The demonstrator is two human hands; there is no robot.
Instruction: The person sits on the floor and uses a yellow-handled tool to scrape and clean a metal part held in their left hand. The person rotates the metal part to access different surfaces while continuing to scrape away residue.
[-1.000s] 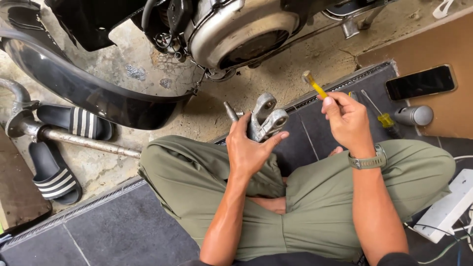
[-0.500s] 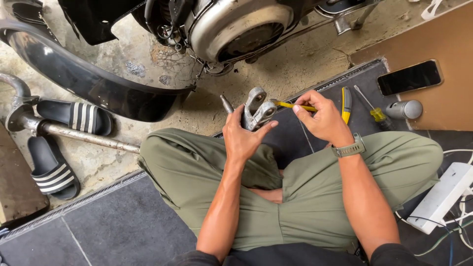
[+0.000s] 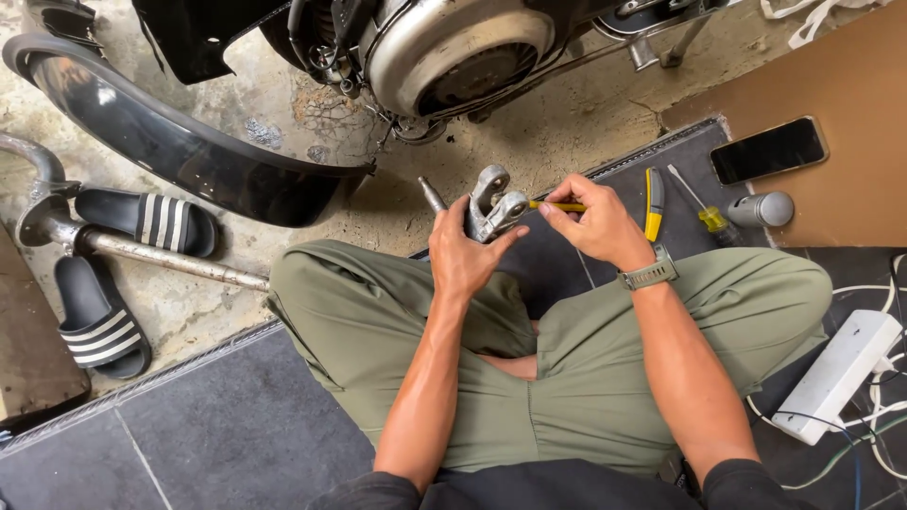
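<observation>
Top of the frame, the scooter (image 3: 453, 47) fills the view, its round metal engine cover above my knees and a black fender (image 3: 189, 151) sweeping across the upper left. Two black striped slides (image 3: 99, 312) lie at the left edge beside a steel pipe (image 3: 161, 255). At the upper right a brown board (image 3: 831, 94) carries a dark phone (image 3: 768, 149); below it, at the right edge, sits a white power strip (image 3: 836, 378).

I sit cross-legged on the floor, mid-frame. My left hand (image 3: 463, 260) is closed around the lower body of a small metal part (image 3: 493, 203), a cast piece with two round bosses standing above my fingers. It looks stiff and fairly heavy for its size, probably oily, so I judge the blocky base the safest hold, clear of the bosses.

My right hand (image 3: 595, 227) pinches a thin yellow tool (image 3: 557, 205), its tip touching the part's right side, just right of my left thumb. A yellow-handled screwdriver (image 3: 704, 212) and a grey cylinder (image 3: 761, 210) lie on the dark mat right of that hand.
</observation>
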